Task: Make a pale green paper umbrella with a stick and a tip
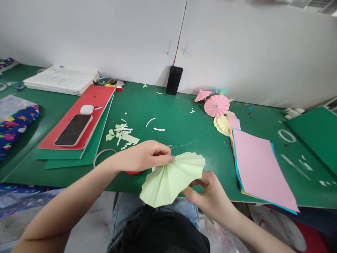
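I hold a pale green pleated paper fan over the near edge of the green table. My left hand pinches the fan's upper edge where the folds meet, fingers closed. A thin thread or wire runs from that pinch to the right across the table. My right hand grips the fan's lower right edge from beneath, fingers curled. Something red shows just under my left hand.
A stack of pink and coloured paper sheets lies at right. Pink and yellow paper umbrellas sit behind it. Green paper scraps, a phone on red and green boards, an upright dark phone and a tape ring lie around.
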The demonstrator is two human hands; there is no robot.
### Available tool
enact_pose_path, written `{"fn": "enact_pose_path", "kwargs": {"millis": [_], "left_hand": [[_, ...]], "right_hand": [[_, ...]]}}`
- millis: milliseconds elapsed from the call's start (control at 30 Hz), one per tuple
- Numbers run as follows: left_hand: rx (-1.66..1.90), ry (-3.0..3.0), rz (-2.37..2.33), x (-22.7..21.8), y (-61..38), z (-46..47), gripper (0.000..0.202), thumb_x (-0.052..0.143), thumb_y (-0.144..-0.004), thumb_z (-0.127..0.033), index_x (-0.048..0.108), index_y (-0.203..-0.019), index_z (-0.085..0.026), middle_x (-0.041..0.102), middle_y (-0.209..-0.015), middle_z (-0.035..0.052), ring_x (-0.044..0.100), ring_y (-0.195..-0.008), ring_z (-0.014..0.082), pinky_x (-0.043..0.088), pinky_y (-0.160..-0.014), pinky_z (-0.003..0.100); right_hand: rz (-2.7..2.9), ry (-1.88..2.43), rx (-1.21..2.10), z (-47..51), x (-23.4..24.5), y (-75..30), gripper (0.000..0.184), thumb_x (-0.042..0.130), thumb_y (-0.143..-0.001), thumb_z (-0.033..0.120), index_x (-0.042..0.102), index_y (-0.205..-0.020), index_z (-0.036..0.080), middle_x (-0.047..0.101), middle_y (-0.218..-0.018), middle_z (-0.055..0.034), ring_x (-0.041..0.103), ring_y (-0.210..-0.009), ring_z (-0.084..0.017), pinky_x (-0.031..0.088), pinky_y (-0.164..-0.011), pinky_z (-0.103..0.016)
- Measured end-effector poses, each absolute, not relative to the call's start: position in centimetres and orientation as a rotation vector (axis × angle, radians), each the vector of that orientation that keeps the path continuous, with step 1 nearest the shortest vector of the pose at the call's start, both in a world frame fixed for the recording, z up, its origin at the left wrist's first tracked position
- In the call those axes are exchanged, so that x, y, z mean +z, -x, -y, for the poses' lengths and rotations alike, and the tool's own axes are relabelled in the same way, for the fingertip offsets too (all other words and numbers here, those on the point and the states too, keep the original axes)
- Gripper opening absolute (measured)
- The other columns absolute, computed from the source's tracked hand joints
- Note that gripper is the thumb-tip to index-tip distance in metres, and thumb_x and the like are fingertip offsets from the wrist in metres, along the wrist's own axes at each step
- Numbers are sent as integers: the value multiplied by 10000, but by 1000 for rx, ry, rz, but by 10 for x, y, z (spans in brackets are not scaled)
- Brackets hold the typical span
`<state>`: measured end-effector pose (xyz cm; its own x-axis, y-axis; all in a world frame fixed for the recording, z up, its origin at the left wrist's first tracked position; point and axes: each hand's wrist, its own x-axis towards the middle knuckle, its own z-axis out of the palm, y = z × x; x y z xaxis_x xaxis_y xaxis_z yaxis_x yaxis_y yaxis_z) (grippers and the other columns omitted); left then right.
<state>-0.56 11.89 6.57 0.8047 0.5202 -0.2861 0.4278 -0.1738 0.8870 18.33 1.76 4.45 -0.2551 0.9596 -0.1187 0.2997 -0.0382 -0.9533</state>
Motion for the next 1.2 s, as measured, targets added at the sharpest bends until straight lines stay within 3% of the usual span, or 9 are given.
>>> {"fn": "enact_pose_path", "kwargs": {"millis": [100,267,633,867,1067,1200], "left_hand": [[96,-1776,-734,64,4,-122,392,430,-922,-398,370,-611,-166,252,-577,-60,231,-519,73,207,-471,218],[37,-1722,-783,64,1,-123,398,424,-915,-409,348,-606,-171,243,-567,-64,215,-516,79,194,-482,235],[39,-1702,-815,66,-4,-126,387,435,-900,-381,333,-588,-176,241,-536,-68,204,-485,76,183,-462,233],[36,-1709,-838,68,-5,-126,378,443,-890,-376,342,-586,-175,256,-530,-67,219,-476,72,188,-454,229],[32,-1750,-828,67,-4,-126,362,440,-881,-367,342,-589,-176,248,-545,-63,229,-492,77,198,-470,232],[42,-1786,-832,67,-4,-126,383,421,-893,-384,319,-588,-177,230,-559,-60,222,-504,81,202,-478,238]], "right_hand": [[1681,1410,1214,-16,46,-183,141,547,-776,172,645,-676,152,665,-603,-4,614,-554,-113,491,-522,-183],[1709,1428,1103,-13,51,-180,85,574,-770,187,652,-751,161,647,-607,11,609,-550,-105,500,-555,-181],[1932,1464,544,-13,47,-179,73,599,-787,204,646,-744,167,624,-564,34,556,-463,-99,433,-481,-218],[1928,1454,571,-13,47,-178,85,577,-804,187,648,-766,161,662,-622,15,602,-515,-108,452,-512,-214],[1809,1472,1003,-15,56,-179,170,555,-808,201,562,-639,182,542,-545,51,521,-499,-76,421,-507,-175],[1739,1494,1117,-16,59,-180,163,532,-825,208,615,-688,176,617,-586,29,572,-536,-88,427,-508,-172]]}}
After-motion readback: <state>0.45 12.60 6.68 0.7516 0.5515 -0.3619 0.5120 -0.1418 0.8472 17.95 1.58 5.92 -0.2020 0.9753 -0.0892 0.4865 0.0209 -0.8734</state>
